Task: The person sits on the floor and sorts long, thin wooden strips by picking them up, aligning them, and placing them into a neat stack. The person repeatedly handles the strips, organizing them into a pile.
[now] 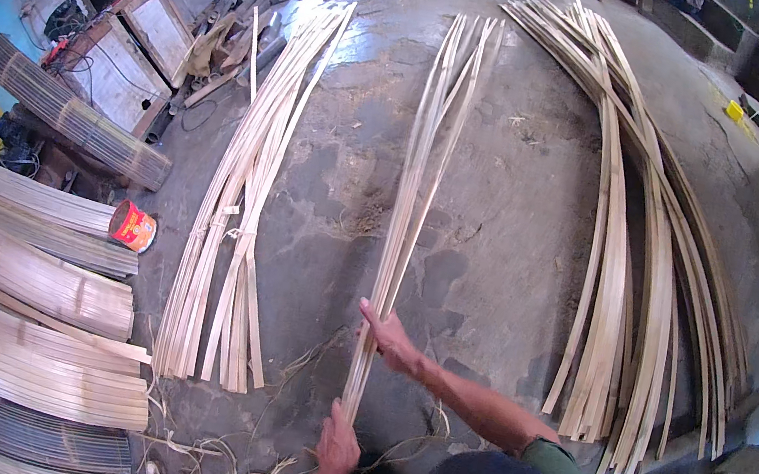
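Note:
A slim bundle of long pale bamboo strips [400,210] runs away from me down the middle of the floor, its far ends fanned apart. My right hand [390,338] is closed around the bundle partway up, its thumb lying along the side. Near the closest end, my left hand [339,448] grips the same strips. On the left lies a thicker bundle of strips [238,202], tied around its middle with a thin band. To the right, a large loose pile of strips [611,278] spreads out, crossing near its far end.
Rolled or stacked bamboo slat mats [35,349] line the left side, with a red and orange tin [133,226] on them. Thin fibre scraps [209,456] litter the floor near me. A white cabinet [132,56] stands far left. A yellow object [734,112] lies far right.

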`<state>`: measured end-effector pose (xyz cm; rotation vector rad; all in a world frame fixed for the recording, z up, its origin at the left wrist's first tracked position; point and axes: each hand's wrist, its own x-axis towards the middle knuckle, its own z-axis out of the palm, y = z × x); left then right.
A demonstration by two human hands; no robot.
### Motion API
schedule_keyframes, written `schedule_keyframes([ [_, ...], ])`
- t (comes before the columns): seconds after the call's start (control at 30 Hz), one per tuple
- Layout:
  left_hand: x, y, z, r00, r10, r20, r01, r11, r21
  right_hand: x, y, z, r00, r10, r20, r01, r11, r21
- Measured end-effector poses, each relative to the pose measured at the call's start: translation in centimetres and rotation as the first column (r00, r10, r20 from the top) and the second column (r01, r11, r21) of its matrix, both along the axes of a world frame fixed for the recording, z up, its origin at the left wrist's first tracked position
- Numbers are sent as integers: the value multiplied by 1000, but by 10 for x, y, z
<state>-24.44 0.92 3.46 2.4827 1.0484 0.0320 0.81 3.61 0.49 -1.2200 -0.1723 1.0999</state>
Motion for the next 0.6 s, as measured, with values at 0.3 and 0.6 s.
schedule_keyframes([
  [0.3,-63,16,-5,995,0,100,53,848,-528,-69,-57,28,895,125,-429,-59,985,164],
  [0.6,136,107,15,947,283,153,251,-349,-903,-151,-100,35,768,485,-417,-461,872,165],
])
